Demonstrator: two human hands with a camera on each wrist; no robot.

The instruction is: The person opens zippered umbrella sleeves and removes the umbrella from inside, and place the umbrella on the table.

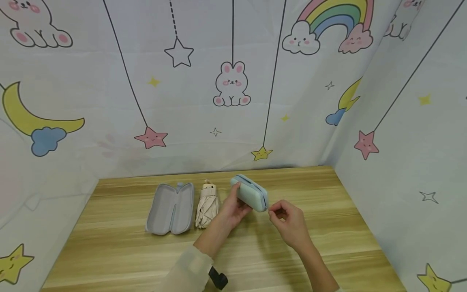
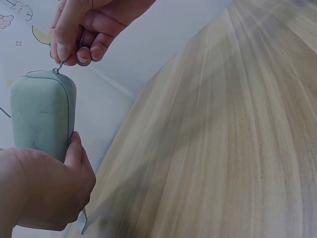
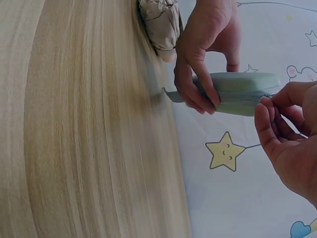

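Note:
My left hand (image 1: 232,210) grips a pale green zip case (image 1: 251,194) from below and the side, raised over the table and tilted. In the left wrist view the case (image 2: 40,111) stands nearly upright, with a zipper seam around its edge. My right hand (image 1: 290,225) is at the case's near right end, where thumb and finger pinch the small zipper pull (image 2: 61,65). A short strap (image 3: 173,95) sticks out from the opposite end in the right wrist view. The fingertips of the right hand partly hide the pull there.
Left of the hands, a folded beige umbrella (image 1: 207,207) lies on the wooden table (image 1: 328,247). Beside it rests an unfolded grey case (image 1: 159,211) with two hollow halves. A white cloth (image 1: 197,117) printed with cartoons hangs behind the table and along its sides.

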